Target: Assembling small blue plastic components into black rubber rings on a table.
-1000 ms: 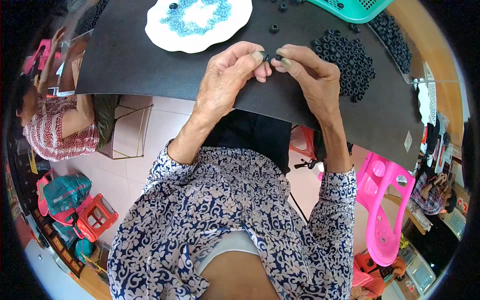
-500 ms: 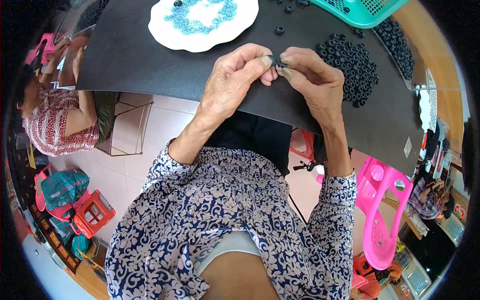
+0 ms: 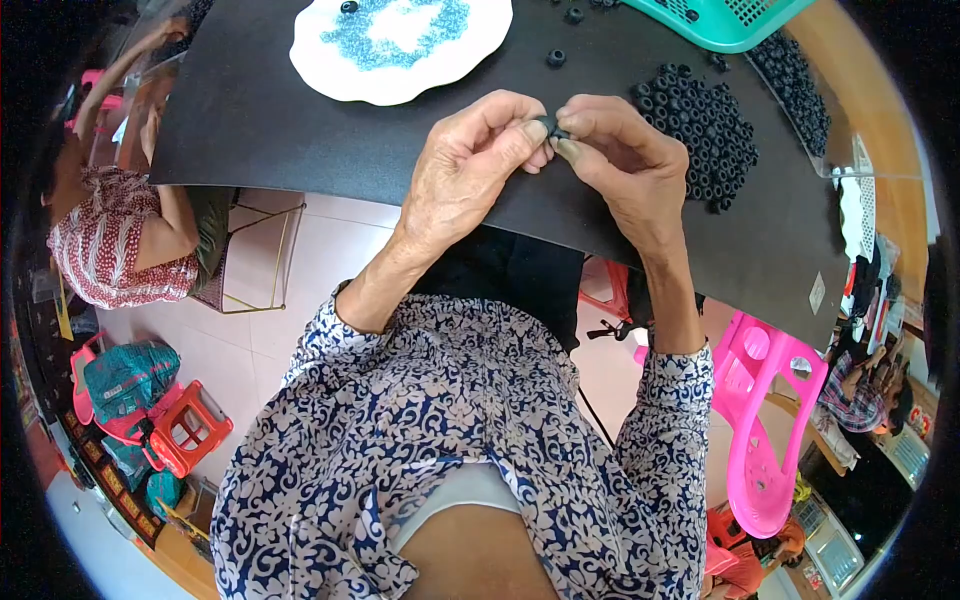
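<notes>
Head view: both hands (image 3: pixel 548 150) pinch one black ring (image 3: pixel 549 126) between white plate (image 3: pixel 330 70) and ring pile (image 3: pixel 700 115).

A green basket (image 3: pixel 720 20) stands at the far edge of the black table (image 3: pixel 260 120). A pink stool (image 3: pixel 765 420) and a red stool (image 3: pixel 190 430) stand on the floor.

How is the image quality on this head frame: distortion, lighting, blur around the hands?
Head view: strong fisheye, so the black table edge bows and a dark vignette rings the frame. Lighting is even daylight, with no harsh shadows and no glare on the white plate. The left hand and right hand are sharp, pinching a small black ring; its detail is too small to tell. The ring pile reads clearly.
</notes>
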Demonstrator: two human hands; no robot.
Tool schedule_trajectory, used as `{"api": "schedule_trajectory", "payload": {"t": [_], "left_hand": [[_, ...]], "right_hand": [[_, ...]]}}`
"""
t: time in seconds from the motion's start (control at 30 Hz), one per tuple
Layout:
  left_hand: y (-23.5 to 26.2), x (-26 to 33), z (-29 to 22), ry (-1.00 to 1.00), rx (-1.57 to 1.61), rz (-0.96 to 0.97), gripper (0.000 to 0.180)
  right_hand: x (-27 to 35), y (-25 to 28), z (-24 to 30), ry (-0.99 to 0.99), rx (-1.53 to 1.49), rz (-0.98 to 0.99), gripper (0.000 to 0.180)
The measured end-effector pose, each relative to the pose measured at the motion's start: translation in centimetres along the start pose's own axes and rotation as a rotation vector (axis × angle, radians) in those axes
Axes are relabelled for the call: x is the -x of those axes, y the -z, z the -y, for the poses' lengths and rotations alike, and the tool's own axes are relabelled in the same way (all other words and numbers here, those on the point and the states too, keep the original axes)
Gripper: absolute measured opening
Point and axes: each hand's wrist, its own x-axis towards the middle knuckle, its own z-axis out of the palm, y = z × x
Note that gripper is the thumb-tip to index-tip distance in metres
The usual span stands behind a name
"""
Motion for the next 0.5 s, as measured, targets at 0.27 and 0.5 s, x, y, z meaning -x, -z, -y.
{"api": "schedule_trajectory", "payload": {"t": [0.27, 0.5], "left_hand": [[0.0, 0.1, 0.0, -0.045, -0.037, 0.008, 0.02], [-0.2, -0.3, 0.5, -0.035, -0.091, 0.013, 0.019]], "right_hand": [[0.0, -0.5, 0.1, -0.01, -0.003, -0.047, 0.018], [-0.1, 0.3, 0.1, -0.065, -0.027, -0.023, 0.021]]}}
